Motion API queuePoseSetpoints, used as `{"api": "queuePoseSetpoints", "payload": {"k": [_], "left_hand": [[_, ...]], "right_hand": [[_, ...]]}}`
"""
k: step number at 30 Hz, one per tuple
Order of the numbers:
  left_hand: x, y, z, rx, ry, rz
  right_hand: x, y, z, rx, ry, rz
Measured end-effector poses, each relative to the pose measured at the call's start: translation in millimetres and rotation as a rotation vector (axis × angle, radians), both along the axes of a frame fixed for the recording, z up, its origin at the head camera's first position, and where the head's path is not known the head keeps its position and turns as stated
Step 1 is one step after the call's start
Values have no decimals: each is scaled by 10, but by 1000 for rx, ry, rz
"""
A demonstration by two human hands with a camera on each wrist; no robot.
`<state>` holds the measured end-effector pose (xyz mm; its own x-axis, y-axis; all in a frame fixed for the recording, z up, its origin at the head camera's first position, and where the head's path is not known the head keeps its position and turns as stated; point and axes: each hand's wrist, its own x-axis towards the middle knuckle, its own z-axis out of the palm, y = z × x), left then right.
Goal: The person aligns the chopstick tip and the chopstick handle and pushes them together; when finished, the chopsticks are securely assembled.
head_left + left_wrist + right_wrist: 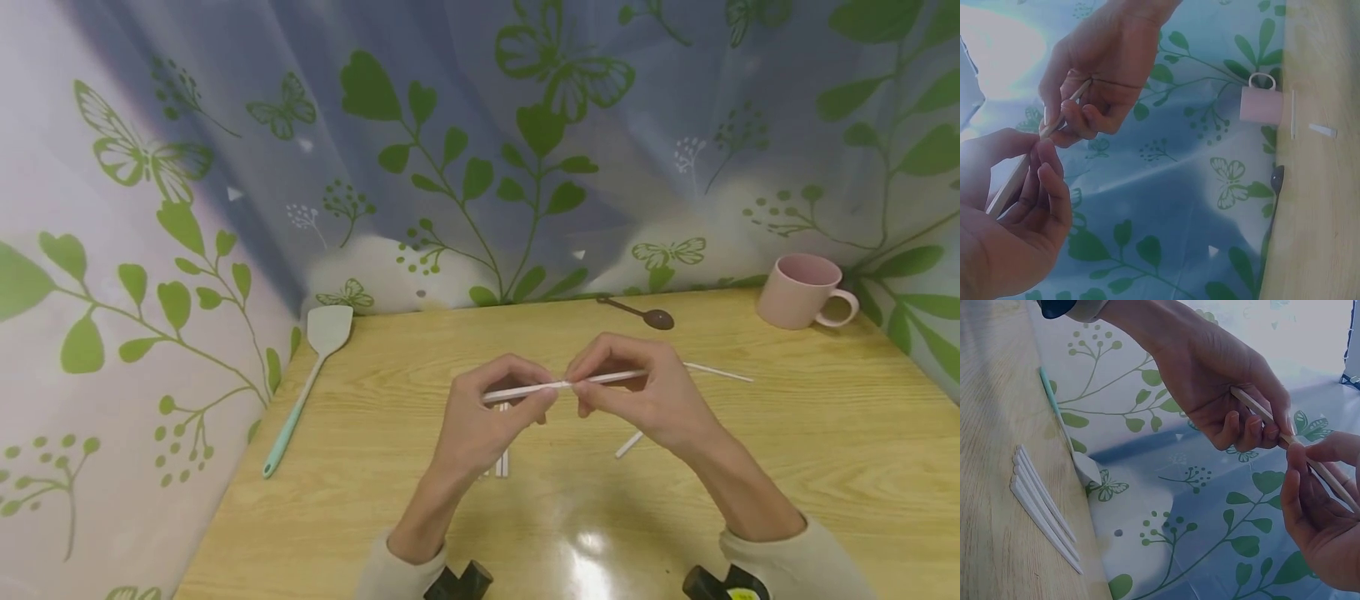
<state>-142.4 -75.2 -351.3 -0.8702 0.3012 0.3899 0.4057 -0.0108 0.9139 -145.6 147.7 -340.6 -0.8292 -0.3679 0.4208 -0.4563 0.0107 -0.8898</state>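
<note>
Both hands hold a slim white chopstick (525,389) level above the table. My left hand (487,417) pinches it between thumb and fingers near its middle, with one end lying back toward the palm. Close beside it, my right hand (663,400) pinches the same stretch from the other side, its fingertips almost meeting the left ones. The far end runs back under the right hand's fingers. In the right wrist view the chopstick (1252,405) slants through both hands, the fingers covering its middle. Several more white chopsticks (1044,512) lie side by side on the table below the left hand.
A wooden-look table (825,467) meets a leaf-patterned curtain (450,100). A spatula (303,387) lies at the left, a dark brown spoon (658,319) and a pink mug (795,292) at the back. White sticks (720,372) lie around the right hand.
</note>
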Motion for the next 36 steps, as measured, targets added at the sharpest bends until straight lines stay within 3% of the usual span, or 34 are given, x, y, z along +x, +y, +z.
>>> {"api": "queuePoseSetpoints", "payload": {"k": [5, 13, 29, 36], "left_hand": [[-20, -46, 24, -50, -11, -20], [-83, -168, 36, -140, -29, -56], [-98, -504, -115, -215, -184, -43], [-56, -567, -315, -290, -265, -52]], "right_hand": [[-25, 25, 5, 37, 14, 9], [-178, 122, -46, 66, 25, 13], [-418, 234, -157, 15, -98, -53], [-581, 222, -316, -52, -208, -45]]}}
